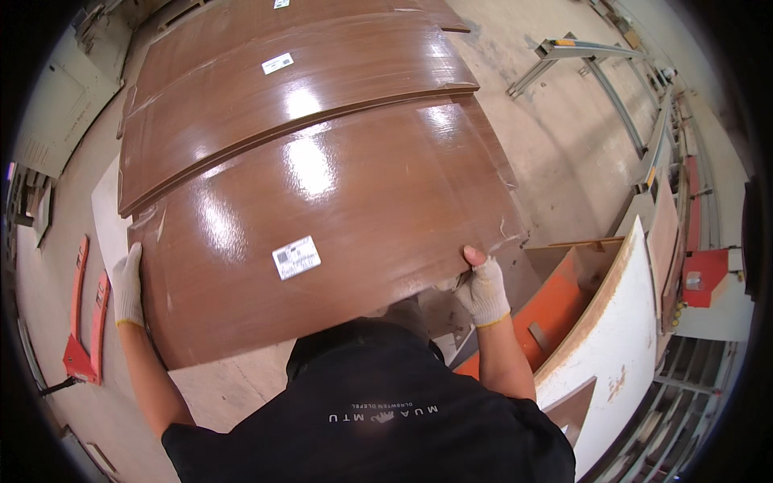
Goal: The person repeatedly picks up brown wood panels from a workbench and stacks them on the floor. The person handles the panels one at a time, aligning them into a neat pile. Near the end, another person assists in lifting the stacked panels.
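- Black shirt [378, 435]: nearest the camera, behind the near edge of the front brown panel [354, 221].
- Front brown panel: lies crosswise between both hands; its far edge meets or underlies the second brown panel [370, 80]; contact cannot be confirmed.
- Left hand [127, 286]: gloved, against the panel's left edge; fingers largely hidden, degree of closure cannot be told.
- Right hand [485, 291]: gloved, closed on the near right corner, thumb above; the other fingers are partly concealed beneath.
- Right clearance: floor [555, 153] extends from the panels to the metal frame [584, 51]. Nearer, the orange surface [554, 298] and white curved panel [616, 354] stand close beside the right forearm.
- Left clearance: a floor strip separates the panel from the red forks [79, 362].
- Visibility: glare masks patches of panel; the farthest panel [225, 20] is cut off above.
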A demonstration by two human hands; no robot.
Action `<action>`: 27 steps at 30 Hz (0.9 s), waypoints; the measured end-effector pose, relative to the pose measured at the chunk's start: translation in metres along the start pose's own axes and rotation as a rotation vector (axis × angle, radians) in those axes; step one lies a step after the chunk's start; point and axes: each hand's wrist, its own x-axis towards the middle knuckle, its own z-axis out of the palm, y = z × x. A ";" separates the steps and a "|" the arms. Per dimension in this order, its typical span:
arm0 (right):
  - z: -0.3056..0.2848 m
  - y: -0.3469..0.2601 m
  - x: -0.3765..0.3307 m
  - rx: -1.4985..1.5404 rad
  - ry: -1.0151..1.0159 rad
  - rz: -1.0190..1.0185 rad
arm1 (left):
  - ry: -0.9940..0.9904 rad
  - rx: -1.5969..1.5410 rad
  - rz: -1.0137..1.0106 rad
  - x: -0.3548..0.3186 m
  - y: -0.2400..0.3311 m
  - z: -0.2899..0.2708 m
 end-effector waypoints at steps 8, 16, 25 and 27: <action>-0.051 -0.075 -0.016 -0.700 0.399 -0.004 | 0.180 0.463 -0.248 -0.042 -0.073 0.008; -0.064 -0.052 0.078 -0.103 0.136 -0.079 | 0.103 0.187 -0.388 -0.088 -0.069 0.031; -0.094 -0.068 0.069 -0.061 0.238 -0.216 | 0.304 0.326 -0.374 -0.133 0.041 0.045; -0.096 -0.080 0.070 -0.063 0.181 -0.246 | 0.287 0.301 -0.349 -0.135 0.043 0.046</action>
